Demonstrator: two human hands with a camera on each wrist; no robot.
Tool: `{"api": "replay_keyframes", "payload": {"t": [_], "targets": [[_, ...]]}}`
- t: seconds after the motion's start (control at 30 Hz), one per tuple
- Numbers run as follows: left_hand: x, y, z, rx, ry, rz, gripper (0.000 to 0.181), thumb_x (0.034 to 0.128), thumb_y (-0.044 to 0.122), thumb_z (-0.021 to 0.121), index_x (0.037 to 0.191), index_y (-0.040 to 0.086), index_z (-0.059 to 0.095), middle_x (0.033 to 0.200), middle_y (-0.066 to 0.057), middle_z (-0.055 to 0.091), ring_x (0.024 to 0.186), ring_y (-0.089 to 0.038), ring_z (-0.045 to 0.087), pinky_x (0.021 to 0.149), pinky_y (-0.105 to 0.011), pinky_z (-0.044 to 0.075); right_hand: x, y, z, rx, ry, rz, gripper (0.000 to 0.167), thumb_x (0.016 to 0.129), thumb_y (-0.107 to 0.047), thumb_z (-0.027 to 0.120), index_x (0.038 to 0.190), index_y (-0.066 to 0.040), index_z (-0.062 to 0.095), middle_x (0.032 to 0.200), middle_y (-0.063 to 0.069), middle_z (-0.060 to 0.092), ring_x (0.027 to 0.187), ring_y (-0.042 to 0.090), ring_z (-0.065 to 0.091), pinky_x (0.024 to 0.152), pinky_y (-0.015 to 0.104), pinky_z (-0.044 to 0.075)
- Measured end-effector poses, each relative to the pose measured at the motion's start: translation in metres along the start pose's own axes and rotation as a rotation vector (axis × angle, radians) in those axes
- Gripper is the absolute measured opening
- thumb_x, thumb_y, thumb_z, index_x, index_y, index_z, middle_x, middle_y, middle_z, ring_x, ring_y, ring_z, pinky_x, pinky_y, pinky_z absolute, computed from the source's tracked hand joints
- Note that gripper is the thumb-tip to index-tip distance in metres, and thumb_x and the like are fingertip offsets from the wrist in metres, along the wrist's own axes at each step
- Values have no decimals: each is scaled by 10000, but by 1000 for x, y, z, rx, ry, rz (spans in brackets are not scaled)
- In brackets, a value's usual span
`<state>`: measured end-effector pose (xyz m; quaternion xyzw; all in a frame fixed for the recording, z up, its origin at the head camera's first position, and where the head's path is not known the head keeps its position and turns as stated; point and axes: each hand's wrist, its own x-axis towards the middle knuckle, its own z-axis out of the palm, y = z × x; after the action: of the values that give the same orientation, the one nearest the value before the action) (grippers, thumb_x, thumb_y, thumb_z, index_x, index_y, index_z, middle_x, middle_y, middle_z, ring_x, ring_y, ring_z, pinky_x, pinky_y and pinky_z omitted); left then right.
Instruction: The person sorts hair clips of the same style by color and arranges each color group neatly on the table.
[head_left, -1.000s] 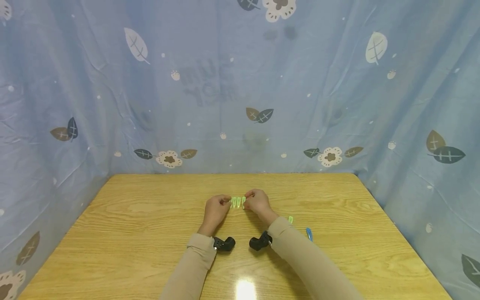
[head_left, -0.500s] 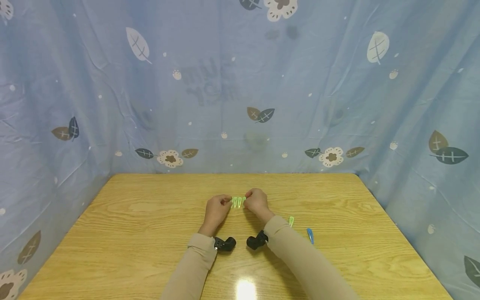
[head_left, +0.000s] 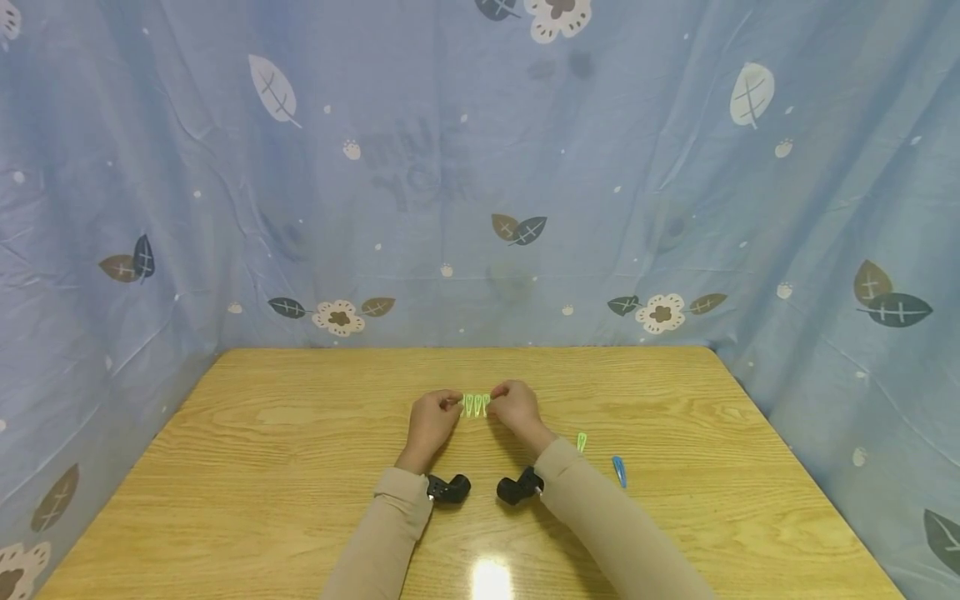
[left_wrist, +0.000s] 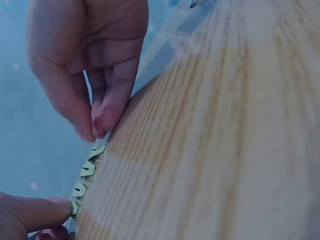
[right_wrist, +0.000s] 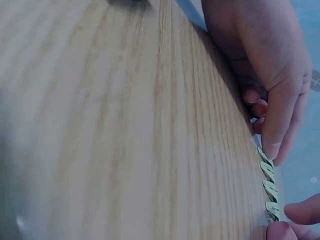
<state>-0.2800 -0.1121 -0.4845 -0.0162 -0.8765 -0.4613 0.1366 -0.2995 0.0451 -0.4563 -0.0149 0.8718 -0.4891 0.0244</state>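
Several pale green snap hair clips (head_left: 477,405) lie side by side in a short row on the wooden table. At the row's left end, my left hand (head_left: 431,425) pinches the leftmost clip (left_wrist: 75,208), which its fingertips partly hide. At the other end, my right hand (head_left: 515,410) has its thumb and finger at the rightmost clip (right_wrist: 272,210), covering part of it in the head view. The left wrist view shows my right hand at the top with its fingertips lowered to the row.
Another green hair clip (head_left: 581,442) lies by the right sleeve, with a blue hair clip (head_left: 619,471) beyond it. A patterned blue curtain (head_left: 480,167) surrounds the back and sides of the table (head_left: 300,500). Each wrist carries a black camera (head_left: 450,489).
The rightmost clip of the row has shifted slightly left, closer to its neighbour, with my right hand at it. My left hand stays where it was.
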Motion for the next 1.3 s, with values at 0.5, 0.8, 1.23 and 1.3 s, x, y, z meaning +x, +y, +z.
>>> {"api": "replay_keyframes", "payload": {"t": [0.5,0.8,1.23,1.3], "targets": [[2,-3,2,11,-15,-7,166,863,75,687,1012,30,743,741,-26,617,659,-137,513,597,-292,432,-24,8,-30,231,-121,-64,252,875,-15,655,1108,80,631,1000,159,651,873,221,622,740,361,522],[2,-4,2,32,-10,-5,170,866,82,685,1021,39,742,792,-45,653,694,-152,552,622,-309,459,-43,22,-57,260,-171,-108,359,900,-49,642,1229,77,574,1159,207,620,1039,292,602,837,369,510],[2,-4,1,29,-12,-5,173,864,73,685,1023,30,740,740,-26,619,655,-136,507,597,-285,427,-74,46,-86,267,-223,-144,383,905,-58,644,1233,112,541,1178,255,592,1046,313,609,852,305,508],[2,-4,2,23,-12,-4,174,864,72,685,1024,31,741,750,-29,623,661,-139,510,603,-290,430,-79,51,-90,273,-246,-162,396,909,-72,644,1236,120,531,1187,266,582,1054,325,604,845,287,509]]}}
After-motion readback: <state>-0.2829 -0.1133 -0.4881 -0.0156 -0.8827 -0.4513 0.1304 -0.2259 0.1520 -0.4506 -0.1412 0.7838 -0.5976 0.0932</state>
